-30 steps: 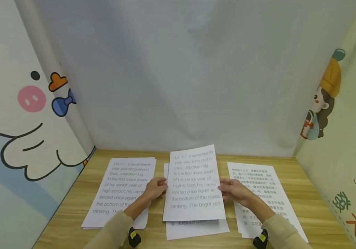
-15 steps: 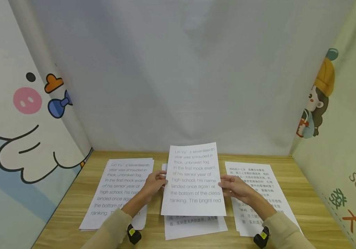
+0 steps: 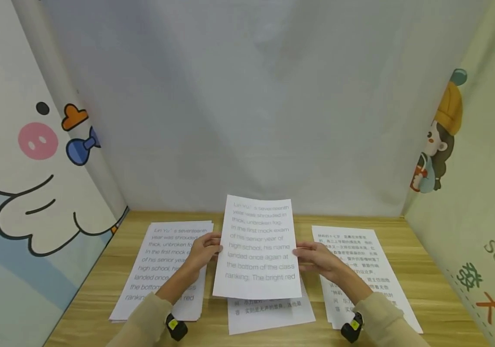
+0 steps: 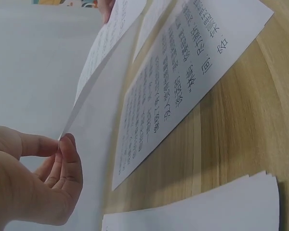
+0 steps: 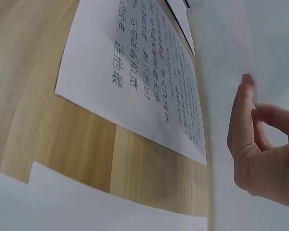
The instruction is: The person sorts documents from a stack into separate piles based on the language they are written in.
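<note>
A sheet of paper printed in large English text is held up over the middle of the table, slightly curved. My left hand pinches its left edge between thumb and fingers, as the left wrist view also shows at close range. On the opposite edge, the thumb and fingers of my right hand pinch the paper. Below it lies a middle stack of paper with Chinese text, its upper part hidden by the raised sheet in the head view. The right wrist view shows this middle stack apart from the raised sheet.
To the left lies a stack of English-printed sheets, partly under my left forearm. A stack with Chinese text lies to the right, partly covered by my right arm. A pale curtain closes off the back of the wooden table.
Both hands have moved the English-printed sheet a little up and then left, still gripping its two sides. Its tilt has shifted, and the stacks on the table have stayed put.
</note>
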A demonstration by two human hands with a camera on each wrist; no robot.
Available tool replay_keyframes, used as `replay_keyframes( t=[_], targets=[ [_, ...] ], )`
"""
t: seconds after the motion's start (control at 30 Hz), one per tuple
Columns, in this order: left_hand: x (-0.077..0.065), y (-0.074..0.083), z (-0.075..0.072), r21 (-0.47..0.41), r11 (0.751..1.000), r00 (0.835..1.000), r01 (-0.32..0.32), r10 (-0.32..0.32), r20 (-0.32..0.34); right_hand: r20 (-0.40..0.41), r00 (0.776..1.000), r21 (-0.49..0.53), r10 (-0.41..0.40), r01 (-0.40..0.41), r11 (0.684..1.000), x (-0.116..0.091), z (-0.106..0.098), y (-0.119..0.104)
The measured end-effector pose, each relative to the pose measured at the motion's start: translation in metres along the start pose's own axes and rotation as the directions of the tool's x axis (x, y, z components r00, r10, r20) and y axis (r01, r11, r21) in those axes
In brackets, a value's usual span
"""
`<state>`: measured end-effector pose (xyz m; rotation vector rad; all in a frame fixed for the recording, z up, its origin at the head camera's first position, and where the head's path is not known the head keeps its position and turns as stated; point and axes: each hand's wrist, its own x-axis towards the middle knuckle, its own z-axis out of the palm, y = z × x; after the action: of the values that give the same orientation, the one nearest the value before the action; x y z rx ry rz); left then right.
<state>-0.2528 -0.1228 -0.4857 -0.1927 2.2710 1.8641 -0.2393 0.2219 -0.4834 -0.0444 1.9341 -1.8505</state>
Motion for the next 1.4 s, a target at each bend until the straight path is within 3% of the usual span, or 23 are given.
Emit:
replay_keyframes(
  t=[0.53, 0.83, 1.07, 1.4],
  targets=[
    [-0.014, -0.018, -0.063, 0.000, 0.999, 0.998, 0.039, -0.039, -0.046, 0.009, 0.999, 0.127, 0.046, -0.047, 0.991, 0.035, 0.055, 0.000],
    [-0.020, -0.031, -0.100, 0.027, 0.998, 0.996, 0.064, -0.062, -0.059, -0.016, 0.997, 0.121, 0.077, -0.074, 0.990, 0.052, 0.095, 0.002],
    [-0.021, -0.047, -0.134, 0.064, 0.993, 0.990, 0.104, -0.097, -0.100, 0.020, 0.997, 0.147, 0.078, -0.081, 0.986, 0.067, 0.130, 0.005],
    [-0.022, -0.060, -0.167, 0.070, 0.986, 0.984, 0.154, -0.147, -0.099, 0.044, 0.997, 0.143, 0.064, -0.070, 0.987, 0.078, 0.166, 0.005]
  ],
)
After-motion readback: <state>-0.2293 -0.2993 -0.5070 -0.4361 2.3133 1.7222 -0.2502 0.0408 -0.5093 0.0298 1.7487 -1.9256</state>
